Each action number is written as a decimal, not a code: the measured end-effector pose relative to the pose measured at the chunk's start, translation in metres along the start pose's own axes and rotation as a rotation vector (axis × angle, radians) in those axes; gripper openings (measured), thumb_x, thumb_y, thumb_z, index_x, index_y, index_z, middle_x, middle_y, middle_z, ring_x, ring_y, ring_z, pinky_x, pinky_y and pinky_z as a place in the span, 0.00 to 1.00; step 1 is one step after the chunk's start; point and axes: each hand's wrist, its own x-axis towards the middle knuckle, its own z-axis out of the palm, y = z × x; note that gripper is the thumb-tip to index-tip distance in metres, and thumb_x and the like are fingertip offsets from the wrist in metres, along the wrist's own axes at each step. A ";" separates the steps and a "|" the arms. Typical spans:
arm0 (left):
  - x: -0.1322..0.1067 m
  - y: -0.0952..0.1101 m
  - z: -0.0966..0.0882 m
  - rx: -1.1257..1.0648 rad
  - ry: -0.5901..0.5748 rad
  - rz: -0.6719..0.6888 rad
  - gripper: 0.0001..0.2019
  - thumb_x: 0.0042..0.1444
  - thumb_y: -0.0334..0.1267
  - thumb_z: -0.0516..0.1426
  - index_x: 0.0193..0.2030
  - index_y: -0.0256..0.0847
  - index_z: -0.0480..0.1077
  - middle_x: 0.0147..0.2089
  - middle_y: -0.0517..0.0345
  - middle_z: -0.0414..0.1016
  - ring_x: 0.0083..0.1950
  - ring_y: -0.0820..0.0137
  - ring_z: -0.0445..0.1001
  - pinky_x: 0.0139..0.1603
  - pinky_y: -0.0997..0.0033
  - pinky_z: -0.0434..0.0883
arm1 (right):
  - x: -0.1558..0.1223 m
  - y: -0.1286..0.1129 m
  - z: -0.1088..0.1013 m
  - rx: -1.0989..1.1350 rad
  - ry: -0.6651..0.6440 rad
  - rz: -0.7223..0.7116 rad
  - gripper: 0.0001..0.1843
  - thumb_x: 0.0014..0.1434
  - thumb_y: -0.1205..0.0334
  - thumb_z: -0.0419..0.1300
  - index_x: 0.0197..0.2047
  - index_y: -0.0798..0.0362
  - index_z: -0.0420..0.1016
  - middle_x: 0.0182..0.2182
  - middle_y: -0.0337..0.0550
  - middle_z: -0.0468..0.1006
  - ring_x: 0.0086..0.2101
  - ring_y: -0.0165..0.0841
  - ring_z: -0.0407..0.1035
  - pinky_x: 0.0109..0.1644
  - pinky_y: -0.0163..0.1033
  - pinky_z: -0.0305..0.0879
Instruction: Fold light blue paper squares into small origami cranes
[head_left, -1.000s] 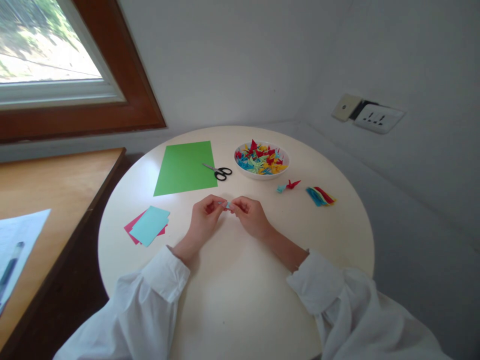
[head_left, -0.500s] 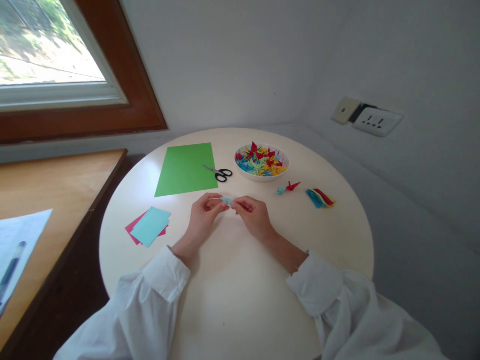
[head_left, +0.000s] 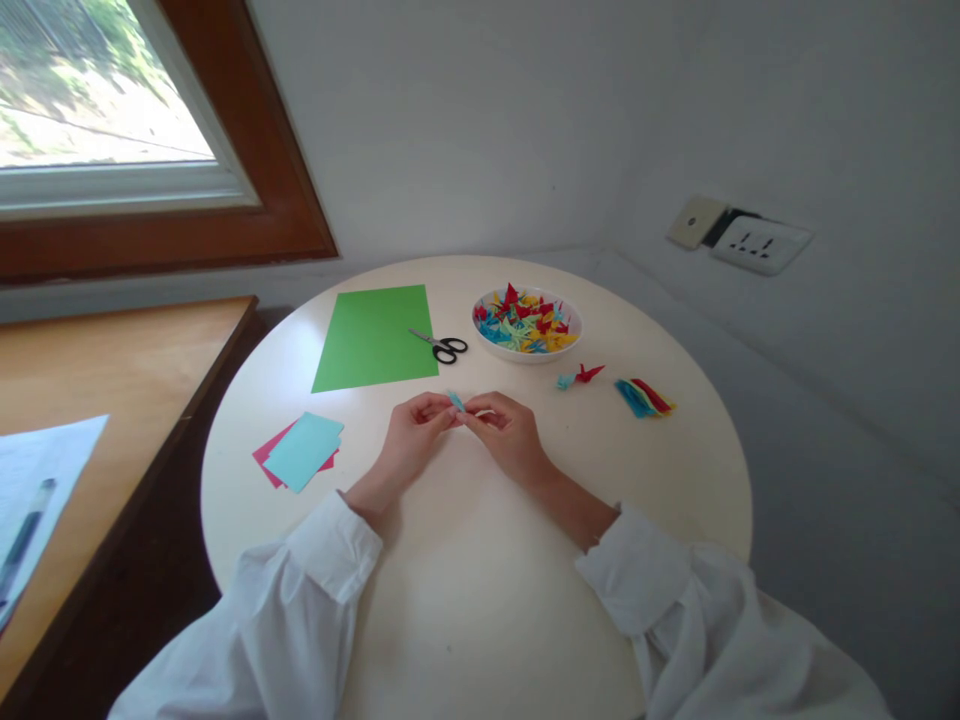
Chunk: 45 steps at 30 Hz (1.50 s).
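My left hand (head_left: 411,440) and my right hand (head_left: 508,432) meet over the middle of the round cream table (head_left: 465,560). Both pinch a tiny folded light-blue paper piece (head_left: 455,401) between their fingertips, just above the tabletop. Most of the piece is hidden by the fingers. Beyond the hands lie black-handled scissors (head_left: 442,345) partly on a green paper sheet (head_left: 376,335).
A white bowl (head_left: 527,326) of small coloured folded papers stands at the back. Right of it lie a tiny blue and red folded piece (head_left: 579,377) and a fan of coloured strips (head_left: 643,396). Blue and pink sheets (head_left: 300,452) lie left. A wooden desk (head_left: 97,400) adjoins the table's left side.
The blue piece has been turned between the fingertips and now stands a little more upright. The hands stay in nearly the same place.
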 end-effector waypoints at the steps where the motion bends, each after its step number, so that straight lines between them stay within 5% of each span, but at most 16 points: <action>1: 0.000 0.000 0.000 0.001 0.002 0.004 0.12 0.36 0.39 0.66 0.26 0.35 0.72 0.26 0.58 0.75 0.30 0.71 0.74 0.43 0.64 0.71 | 0.000 -0.001 0.000 0.000 -0.006 -0.003 0.07 0.48 0.59 0.61 0.29 0.53 0.73 0.28 0.42 0.76 0.30 0.31 0.70 0.32 0.35 0.69; 16: 0.002 -0.002 -0.004 0.105 0.045 0.026 0.07 0.37 0.35 0.64 0.25 0.34 0.74 0.26 0.55 0.76 0.29 0.71 0.73 0.37 0.70 0.69 | -0.001 -0.003 -0.002 -0.053 -0.007 -0.098 0.02 0.50 0.65 0.60 0.28 0.51 0.75 0.33 0.43 0.80 0.35 0.34 0.73 0.41 0.39 0.68; 24: 0.001 -0.003 -0.005 0.256 0.056 0.080 0.06 0.40 0.36 0.63 0.25 0.34 0.73 0.25 0.57 0.75 0.28 0.73 0.71 0.33 0.73 0.66 | 0.002 -0.003 -0.003 -0.098 0.016 -0.180 0.04 0.49 0.66 0.61 0.23 0.53 0.72 0.28 0.42 0.76 0.31 0.31 0.70 0.36 0.37 0.67; 45: 0.002 -0.004 -0.005 0.051 -0.056 0.137 0.08 0.41 0.35 0.63 0.27 0.36 0.68 0.26 0.63 0.70 0.29 0.76 0.70 0.36 0.72 0.69 | 0.003 -0.004 0.000 0.263 -0.021 0.137 0.04 0.43 0.64 0.64 0.24 0.54 0.74 0.23 0.39 0.76 0.27 0.30 0.69 0.34 0.36 0.66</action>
